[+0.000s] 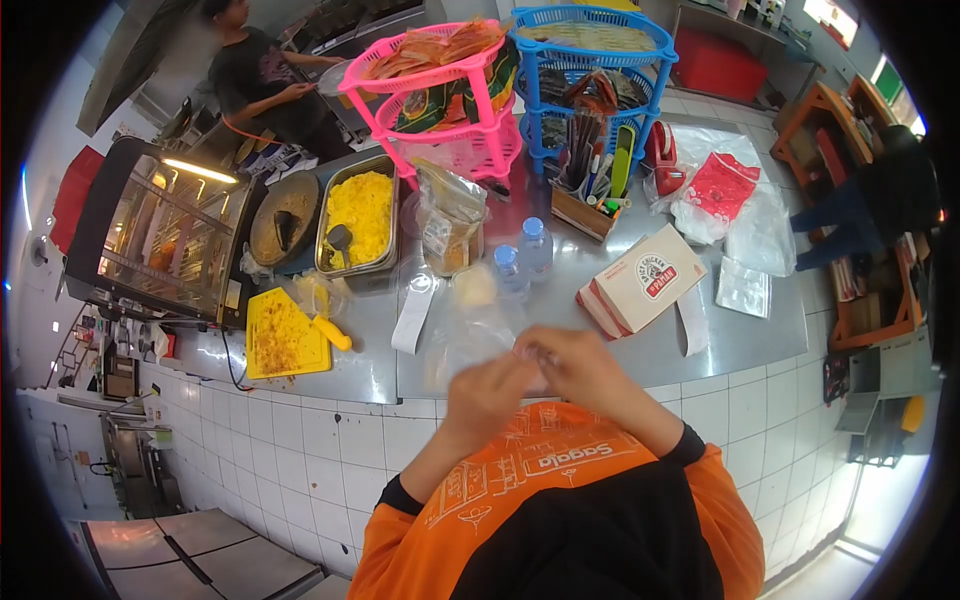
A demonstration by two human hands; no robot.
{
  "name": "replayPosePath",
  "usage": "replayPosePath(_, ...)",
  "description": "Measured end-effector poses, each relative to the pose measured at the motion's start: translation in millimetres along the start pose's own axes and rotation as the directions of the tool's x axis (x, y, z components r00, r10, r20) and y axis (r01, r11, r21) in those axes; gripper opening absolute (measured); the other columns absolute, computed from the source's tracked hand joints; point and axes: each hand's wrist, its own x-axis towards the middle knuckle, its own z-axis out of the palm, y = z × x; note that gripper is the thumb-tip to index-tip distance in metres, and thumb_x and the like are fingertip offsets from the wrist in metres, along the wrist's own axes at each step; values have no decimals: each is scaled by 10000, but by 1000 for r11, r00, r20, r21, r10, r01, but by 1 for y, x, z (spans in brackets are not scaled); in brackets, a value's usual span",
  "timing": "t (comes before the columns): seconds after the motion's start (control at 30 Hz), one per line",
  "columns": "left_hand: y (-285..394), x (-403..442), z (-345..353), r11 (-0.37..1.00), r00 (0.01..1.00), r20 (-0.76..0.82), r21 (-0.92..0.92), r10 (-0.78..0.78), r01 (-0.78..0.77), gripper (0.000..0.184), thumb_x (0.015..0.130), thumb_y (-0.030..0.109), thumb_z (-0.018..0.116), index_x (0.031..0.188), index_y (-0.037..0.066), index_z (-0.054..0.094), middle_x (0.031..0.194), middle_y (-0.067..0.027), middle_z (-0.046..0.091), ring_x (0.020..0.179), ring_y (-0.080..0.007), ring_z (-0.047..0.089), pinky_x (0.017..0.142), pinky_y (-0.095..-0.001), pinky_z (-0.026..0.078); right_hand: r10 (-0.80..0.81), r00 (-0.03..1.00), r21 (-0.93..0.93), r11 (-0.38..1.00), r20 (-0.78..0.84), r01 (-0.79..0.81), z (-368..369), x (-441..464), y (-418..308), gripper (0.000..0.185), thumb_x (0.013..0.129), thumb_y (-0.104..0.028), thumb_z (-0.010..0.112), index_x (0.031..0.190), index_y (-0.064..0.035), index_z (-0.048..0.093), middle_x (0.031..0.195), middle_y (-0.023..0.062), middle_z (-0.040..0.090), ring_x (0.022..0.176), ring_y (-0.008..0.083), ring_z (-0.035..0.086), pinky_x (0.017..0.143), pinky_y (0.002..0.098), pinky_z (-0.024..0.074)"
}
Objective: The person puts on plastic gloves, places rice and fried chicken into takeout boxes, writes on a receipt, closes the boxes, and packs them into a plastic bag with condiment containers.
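Observation:
At the front edge of the steel table, my left hand (490, 395) and my right hand (572, 368) meet, fingers pinched together. Between them is the edge of a clear plastic bag (462, 340), which spreads over the table with a pale lump (475, 285) at its far end. Two small water bottles (536, 245) stand just beyond it. A white and red food box (643, 280) sits to the right of my hands. Paper strips lie on both sides, one left (413, 315) and one right (692, 322). Both hands look closed on the plastic.
Yellow rice fills a metal tray (322, 240) near a yellow cutting board (285, 335) with a knife. Pink (490, 120) and blue (650, 100) basket racks stand behind, beside a pen holder (583, 215). Plastic bags (760, 230) lie right. Another person (265, 85) stands across the table.

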Motion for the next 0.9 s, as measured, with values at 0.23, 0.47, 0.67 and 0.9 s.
replayPosePath(0.23, -100, -30, -5, 781, 711, -350, -415, -610, 467, 155, 757, -56, 637, 838, 45, 552, 884, -76, 568, 816, -170, 558, 715, -272, 467, 191, 940, 561, 762, 283, -324, -60, -30, -4, 190, 855, -70, 572, 1031, -8, 601, 895, 26, 618, 822, 99, 561, 727, 242, 449)
replayPosePath(0.47, -58, -32, 10, 577, 725, -163, -729, -669, 369, 215, 691, -122, 580, 830, 30, 516, 888, -48, 565, 811, -132, 541, 727, -260, 457, -255, 966, -369, 901, -31, 226, -20, 3, -26, 509, 763, -118, 700, 1239, -95, 521, 1010, 135, 618, 830, 290, 611, 754, 333, 482)
replayPosePath(0.67, -38, -13, -16, 913, 918, -153, -253, -366, 321, 301, 615, -117, 613, 881, 10, 553, 879, -119, 572, 806, -258, 602, 726, -308, 486, -44, 998, -181, 983, -35, 36, 27, 3, -9, 495, 761, -51, 662, 1222, -148, 510, 911, 191, 634, 736, 343, 638, 606, 393, 491)
replayPosePath(0.9, -62, -36, 4, 874, 870, -139, -203, -473, 442, 221, 691, -130, 592, 861, 11, 584, 903, -115, 633, 791, -277, 629, 701, -353, 511, 11, 998, -410, 912, 61, 15, -8, -8, 1, 436, 714, 33, 626, 1101, -151, 545, 851, 133, 655, 715, 326, 648, 620, 392, 511)
